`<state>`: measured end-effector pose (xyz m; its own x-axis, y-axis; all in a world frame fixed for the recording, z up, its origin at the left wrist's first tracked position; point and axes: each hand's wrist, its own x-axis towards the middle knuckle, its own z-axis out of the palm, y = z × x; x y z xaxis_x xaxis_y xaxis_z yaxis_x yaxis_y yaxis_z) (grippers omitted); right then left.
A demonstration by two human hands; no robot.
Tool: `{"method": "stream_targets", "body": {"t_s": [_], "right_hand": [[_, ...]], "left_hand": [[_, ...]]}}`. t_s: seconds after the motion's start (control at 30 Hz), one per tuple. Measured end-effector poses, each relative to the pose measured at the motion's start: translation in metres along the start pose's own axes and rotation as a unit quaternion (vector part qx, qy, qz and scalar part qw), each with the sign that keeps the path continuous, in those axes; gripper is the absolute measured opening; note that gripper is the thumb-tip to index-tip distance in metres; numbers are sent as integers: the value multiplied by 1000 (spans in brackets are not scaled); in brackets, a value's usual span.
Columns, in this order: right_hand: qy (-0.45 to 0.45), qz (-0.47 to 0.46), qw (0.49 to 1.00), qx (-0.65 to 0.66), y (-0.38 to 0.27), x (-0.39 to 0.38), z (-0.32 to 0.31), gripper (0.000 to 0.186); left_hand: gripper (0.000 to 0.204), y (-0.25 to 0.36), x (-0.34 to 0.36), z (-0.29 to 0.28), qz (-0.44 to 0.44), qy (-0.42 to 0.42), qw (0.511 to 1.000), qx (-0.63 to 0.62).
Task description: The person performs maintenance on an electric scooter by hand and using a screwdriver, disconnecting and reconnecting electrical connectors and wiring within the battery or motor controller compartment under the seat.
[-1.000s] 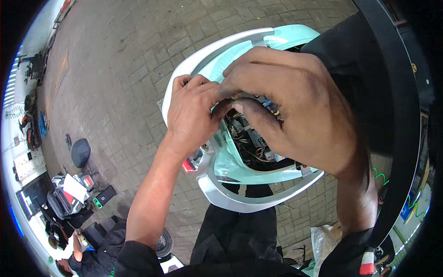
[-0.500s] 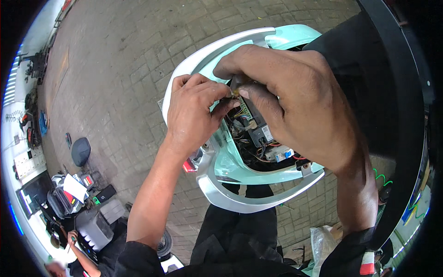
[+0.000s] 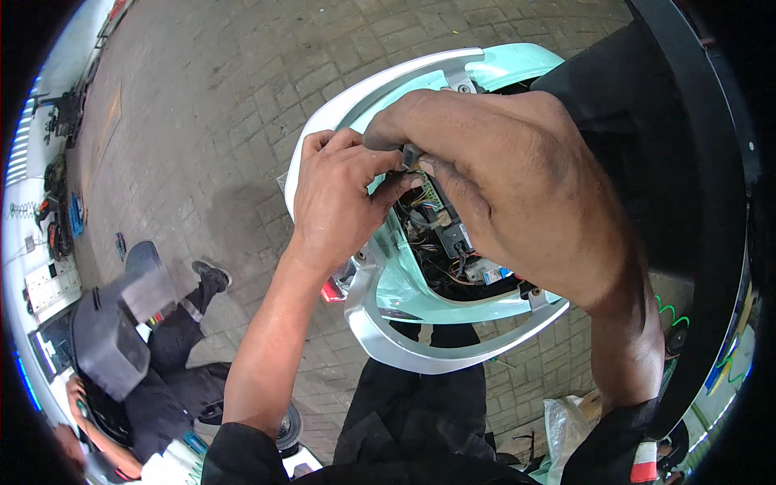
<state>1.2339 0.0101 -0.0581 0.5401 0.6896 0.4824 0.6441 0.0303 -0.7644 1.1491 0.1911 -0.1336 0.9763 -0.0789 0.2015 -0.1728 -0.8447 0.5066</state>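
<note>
Over the opened rear of a mint-green scooter (image 3: 525,63), both hands meet at the top of its underseat compartment. The fingertips of my left hand (image 3: 335,194) are pinched together. Thumb and forefinger of my right hand (image 3: 517,178) close from the other side on a small dark connector-like piece (image 3: 411,154), touching the left fingertips. Its lower part is hidden by the fingers. Just below lies a dark electronic module with a row of wires (image 3: 431,194). A white-and-blue part (image 3: 489,273) sits lower in the compartment, partly under my right hand.
A silver grab rail (image 3: 420,356) curves around the scooter's rear. The raised black seat (image 3: 638,145) stands close to my right arm. Another person (image 3: 174,339) is at the left, beside a grey box-like object (image 3: 113,347). Clear plastic (image 3: 563,428) lies low on the right.
My right forefinger has shifted slightly left, and the dark piece between the fingertips shows more. My left hand barely moves. At the left, another person has stepped into view with the grey box-like object.
</note>
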Motion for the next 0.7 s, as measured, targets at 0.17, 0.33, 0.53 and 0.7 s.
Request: {"method": "stream_targets", "body": {"t_s": [0.17,0.33,0.53,0.7], "right_hand": [[-9,0,1000,-17,1,-2,-2,30],[-94,162,981,-54,-34,24,-11,30],[-21,-19,996,-89,-14,11,2,29],[-112,100,986,-70,-17,5,-4,31]], "left_hand": [[21,2,2,0,-1,-10,1000,-6],[21,-2,2,-2,3,-12,1000,1],[22,1,-2,-1,10,0,1000,8],[25,0,-1,-2,-2,-26,1000,13]]}}
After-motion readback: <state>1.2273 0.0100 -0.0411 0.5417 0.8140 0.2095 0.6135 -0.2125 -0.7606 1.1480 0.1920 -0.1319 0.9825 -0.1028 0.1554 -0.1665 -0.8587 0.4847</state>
